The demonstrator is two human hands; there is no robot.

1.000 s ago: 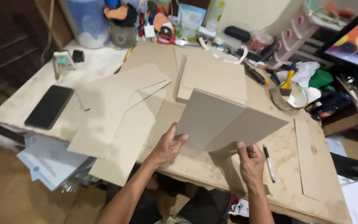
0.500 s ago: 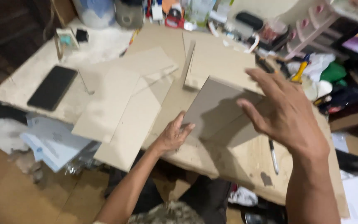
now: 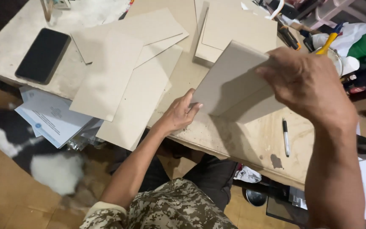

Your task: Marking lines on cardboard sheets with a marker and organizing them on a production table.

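On the plywood worktable (image 3: 250, 140), large grey cardboard panels (image 3: 123, 85) lie fanned and overlapping across the near-left half, some overhanging the near edge. Beyond the folded board (image 3: 234, 85), a stack of cut cardboard sheets (image 3: 234, 32) lies flat, close behind it. That folded board stands raised off the table near its middle, tilted. Right hand (image 3: 306, 85) closes over its upper right corner, fingers curled around the edge; left hand (image 3: 178, 114) holds its lower left corner, thumb on the face, fingers partly open. Left of the fanned panels, a black phone (image 3: 43, 55) lies face up. Printed papers (image 3: 51, 116) jut below the table edge under the panels. Right of the board, a black marker (image 3: 285, 136) lies alone on bare plywood
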